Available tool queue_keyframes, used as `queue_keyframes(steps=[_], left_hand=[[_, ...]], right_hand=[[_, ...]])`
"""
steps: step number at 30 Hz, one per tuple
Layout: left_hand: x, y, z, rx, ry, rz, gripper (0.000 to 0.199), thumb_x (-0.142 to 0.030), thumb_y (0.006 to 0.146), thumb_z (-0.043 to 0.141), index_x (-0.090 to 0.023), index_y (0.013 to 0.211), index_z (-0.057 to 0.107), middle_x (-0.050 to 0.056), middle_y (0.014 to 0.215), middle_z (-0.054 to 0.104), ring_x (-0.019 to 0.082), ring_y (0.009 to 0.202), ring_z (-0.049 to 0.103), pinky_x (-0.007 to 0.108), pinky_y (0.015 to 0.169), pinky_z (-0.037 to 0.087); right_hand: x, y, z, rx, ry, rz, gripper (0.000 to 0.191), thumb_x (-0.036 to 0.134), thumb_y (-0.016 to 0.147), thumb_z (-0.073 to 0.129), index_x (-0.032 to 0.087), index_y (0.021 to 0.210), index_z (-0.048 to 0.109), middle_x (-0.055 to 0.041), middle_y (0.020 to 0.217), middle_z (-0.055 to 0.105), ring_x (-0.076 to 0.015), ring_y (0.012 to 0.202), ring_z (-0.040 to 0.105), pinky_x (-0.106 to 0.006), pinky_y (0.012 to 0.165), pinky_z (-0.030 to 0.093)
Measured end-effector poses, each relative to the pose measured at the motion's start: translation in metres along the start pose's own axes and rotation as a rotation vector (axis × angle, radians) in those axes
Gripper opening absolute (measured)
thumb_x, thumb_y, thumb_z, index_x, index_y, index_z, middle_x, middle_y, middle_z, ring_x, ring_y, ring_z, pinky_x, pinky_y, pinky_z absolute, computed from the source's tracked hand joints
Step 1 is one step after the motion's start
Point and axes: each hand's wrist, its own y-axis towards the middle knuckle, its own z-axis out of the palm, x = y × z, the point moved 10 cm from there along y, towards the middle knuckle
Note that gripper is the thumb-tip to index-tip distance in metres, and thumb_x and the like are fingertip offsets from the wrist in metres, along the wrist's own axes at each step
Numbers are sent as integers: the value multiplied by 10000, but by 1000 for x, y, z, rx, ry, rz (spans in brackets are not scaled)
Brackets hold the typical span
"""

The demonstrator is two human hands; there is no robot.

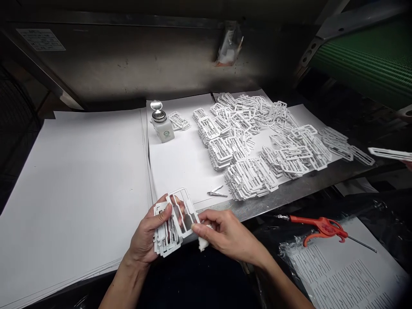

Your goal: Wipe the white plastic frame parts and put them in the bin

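My left hand [143, 236] is closed around a small stack of white slotted plastic frames [167, 249], its thumb lying across them. One white plastic frame [178, 226] stands out at an angle from the stack, with left fingers behind it. The thumb and fingers of my right hand [227, 236] pinch this frame at its lower right corner. A crumpled white cloth or tissue [203, 244] pokes out beneath the right fingers; the rest of it is hidden. Tweezers [217, 193] lie on the paper beyond my hands.
Stacks and loose heaps of similar frames [251, 178] cover the right of the paper-lined table [90, 180]. A pump bottle [164, 130] with its lid raised stands at the back. An orange air gun [323, 226] lies at right. Another person's fingertips hold a frame [389, 153] at the right edge.
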Motion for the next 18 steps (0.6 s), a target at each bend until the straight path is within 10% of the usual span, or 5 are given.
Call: queue_keyframes(steps=[4,9,18], left_hand=[[0,-3,-2,-85,86,-5,188,-205,791,591,-172,974,563,28,742,577,107,603,551,238,590,491],[-12,-5,-7,-279,310,98,395,-292,765,642,-211,1129,511,31,824,627,93,629,559,200,585,485],[-1,-1,-9,-275,83,14,428,-505,786,533,-172,1050,576,90,895,657,151,672,628,278,628,526]], right_hand=[[-2,3,4,-55,-3,-1,332,339,957,440,154,683,473,46,560,378,-78,489,344,-193,449,236],[33,-3,-7,-247,-529,-190,260,230,919,448,154,670,439,10,613,440,-103,520,366,-255,523,219],[48,-3,3,-231,-761,-254,219,204,911,455,163,696,466,-4,620,473,-121,499,409,-273,500,192]])
